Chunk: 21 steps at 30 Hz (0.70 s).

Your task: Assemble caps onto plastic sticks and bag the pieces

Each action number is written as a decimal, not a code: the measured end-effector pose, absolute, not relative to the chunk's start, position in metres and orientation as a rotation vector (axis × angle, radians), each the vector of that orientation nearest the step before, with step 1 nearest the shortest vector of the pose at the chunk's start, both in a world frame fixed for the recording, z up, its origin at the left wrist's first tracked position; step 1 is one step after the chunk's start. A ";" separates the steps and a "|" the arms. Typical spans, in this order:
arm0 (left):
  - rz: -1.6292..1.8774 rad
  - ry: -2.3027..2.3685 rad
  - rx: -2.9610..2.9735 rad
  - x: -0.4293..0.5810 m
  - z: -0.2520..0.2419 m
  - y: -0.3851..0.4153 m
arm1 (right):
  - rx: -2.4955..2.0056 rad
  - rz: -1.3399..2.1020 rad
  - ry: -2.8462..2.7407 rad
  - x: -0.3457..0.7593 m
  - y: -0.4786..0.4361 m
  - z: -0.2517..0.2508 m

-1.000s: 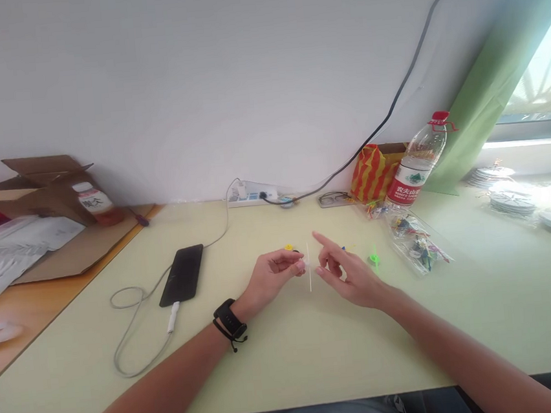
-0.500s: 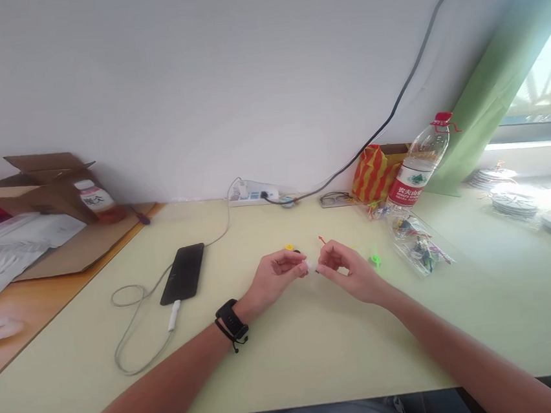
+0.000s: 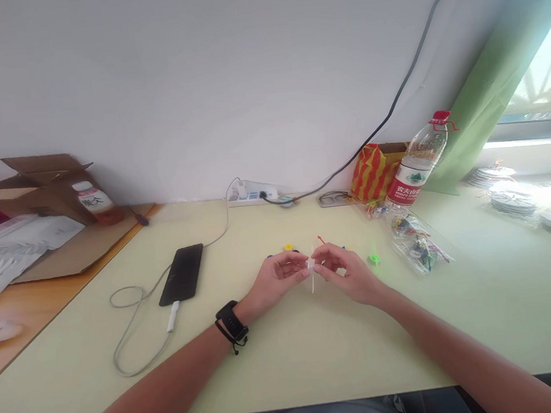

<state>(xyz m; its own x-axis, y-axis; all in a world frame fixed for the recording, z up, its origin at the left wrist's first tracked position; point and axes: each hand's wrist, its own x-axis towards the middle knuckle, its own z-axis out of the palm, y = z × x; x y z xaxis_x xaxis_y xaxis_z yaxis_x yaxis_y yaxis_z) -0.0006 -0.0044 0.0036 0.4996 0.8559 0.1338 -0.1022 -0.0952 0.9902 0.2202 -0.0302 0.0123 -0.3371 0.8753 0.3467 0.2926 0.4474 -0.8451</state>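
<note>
Between my fingertips is a small white plastic piece with a thin white stick running through or beside it, pointing toward me and away. My left hand pinches it from the left with thumb and index finger. From the other side my right hand pinches the same piece, its fingers closed. Just beyond the hands lie a yellow round piece and a red arrow-tipped stick. Some dark and blue bits are partly covered by my fingers. A green spinner-like piece rests right of my right hand.
To the left a phone lies with a charging cable. A power strip and eyeglasses are by the wall. At right stand a large water bottle and a clear bag of small parts. A cardboard box is far left.
My hands have come together at the white piece, the right moving slightly left. The thin white stick now shows plainly between them.
</note>
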 end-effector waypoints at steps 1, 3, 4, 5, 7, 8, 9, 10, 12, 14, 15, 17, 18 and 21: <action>0.937 0.707 1.437 0.000 0.004 -0.004 | -0.985 0.858 -1.850 0.221 -0.030 0.011; 0.963 0.716 1.429 0.000 0.004 -0.004 | -0.980 0.825 -1.840 0.222 -0.029 0.009; 0.970 0.715 1.430 0.000 0.005 -0.004 | -0.979 0.808 -1.832 0.222 -0.029 0.007; 0.976 0.714 1.431 0.000 0.005 -0.003 | -0.977 0.794 -1.820 0.222 -0.029 0.006; 0.983 0.709 1.433 0.000 0.006 -0.003 | -0.971 0.778 -1.778 0.222 -0.030 0.005; 0.985 0.708 1.433 0.000 0.007 -0.003 | -0.971 0.770 -1.751 0.222 -0.030 0.006; 0.987 0.708 1.431 0.000 0.007 -0.003 | -0.974 0.769 -1.736 0.223 -0.030 0.006; 0.989 0.710 1.428 0.001 0.007 -0.003 | -0.975 0.794 -1.753 0.225 -0.029 0.008; 0.994 0.721 1.417 0.001 0.007 -0.003 | -0.959 0.952 -1.866 0.230 -0.028 0.011; 1.002 0.736 1.404 0.001 0.007 -0.002 | -0.910 1.154 -1.973 0.234 -0.027 0.016; 1.007 0.742 1.398 0.001 0.007 -0.002 | -0.894 1.214 -1.981 0.236 -0.026 0.018; 1.015 0.744 1.392 0.001 0.007 -0.002 | -0.912 1.210 -1.885 0.236 -0.026 0.021; 1.016 0.741 1.392 0.001 0.006 -0.002 | -0.928 1.178 -1.820 0.235 -0.026 0.022; 1.008 0.731 1.393 0.001 0.006 -0.002 | -0.942 1.086 -1.684 0.229 -0.026 0.020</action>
